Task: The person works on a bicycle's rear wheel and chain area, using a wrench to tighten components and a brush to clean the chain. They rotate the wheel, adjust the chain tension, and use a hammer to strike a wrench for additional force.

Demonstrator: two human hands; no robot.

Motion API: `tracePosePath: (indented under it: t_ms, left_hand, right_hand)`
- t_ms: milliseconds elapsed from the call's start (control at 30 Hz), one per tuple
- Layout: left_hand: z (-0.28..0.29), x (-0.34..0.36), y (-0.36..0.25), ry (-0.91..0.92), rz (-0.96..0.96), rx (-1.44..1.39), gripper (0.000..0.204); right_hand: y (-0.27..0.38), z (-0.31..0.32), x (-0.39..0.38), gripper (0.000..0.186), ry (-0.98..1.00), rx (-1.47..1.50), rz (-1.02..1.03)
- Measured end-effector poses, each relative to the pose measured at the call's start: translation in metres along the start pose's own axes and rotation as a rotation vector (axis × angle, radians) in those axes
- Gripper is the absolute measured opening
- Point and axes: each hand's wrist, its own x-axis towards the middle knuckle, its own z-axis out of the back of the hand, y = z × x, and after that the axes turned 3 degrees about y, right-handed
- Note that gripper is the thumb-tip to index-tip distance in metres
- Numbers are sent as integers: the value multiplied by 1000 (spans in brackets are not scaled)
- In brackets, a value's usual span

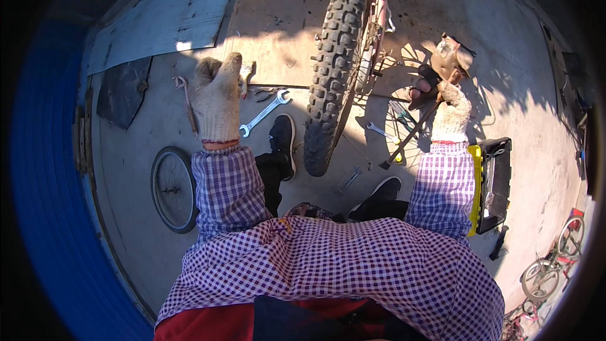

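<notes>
A bicycle wheel with a knobbly tyre (334,63) stands in front of me, beside a reddish frame (377,9). My left hand (221,95), in a pale knitted glove, is raised left of it; its thumb and fingers look apart, nothing visible in them. Close by are a paintbrush (247,72) and a large open-ended wrench (265,113). My right hand (452,113), also gloved, is closed on a long dark rod (413,131) with a small blunt end slanting down toward the wheel. Past that hand is a crumpled tan object (449,57) beside dark and pinkish shapes I cannot identify.
Smaller wrenches (382,132) lie between wheel and right arm. A yellow and black toolbox (495,186) sits open at right. At left are a small wheel (172,189), a bent-headed tool (187,107), a dark sheet (123,91) and a blue wall (47,170). Bicycles (541,278) stand lower right.
</notes>
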Motion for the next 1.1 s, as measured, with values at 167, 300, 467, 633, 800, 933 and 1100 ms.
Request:
tracePosePath:
  t_ms: [167,300,467,633,800,933,1100]
  left_hand:
    - [-18,-3,24,251,52,356,45]
    - [-20,-7,41,303,119,399,44]
    - [-23,3,59,168,-41,295,41]
    - [-51,5,-6,238,-58,-163,31]
    - [-30,-102,-27,767,-184,-123,19]
    - [-28,-169,-12,1151,-271,282,64]
    - [-16,-206,5,1302,-68,86,74]
  right_hand:
    - [3,-15,27,46,-125,-242,144]
    - [2,-20,26,44,-46,-216,102]
    - [1,-32,3,35,-33,-311,104]
    - [8,-81,-35,36,-213,-298,277]
    - [-39,-124,-100,43,-485,-397,173]
    - [-74,-133,-136,38,-456,-428,191]
    - [-93,-162,-176,47,-469,-374,287]
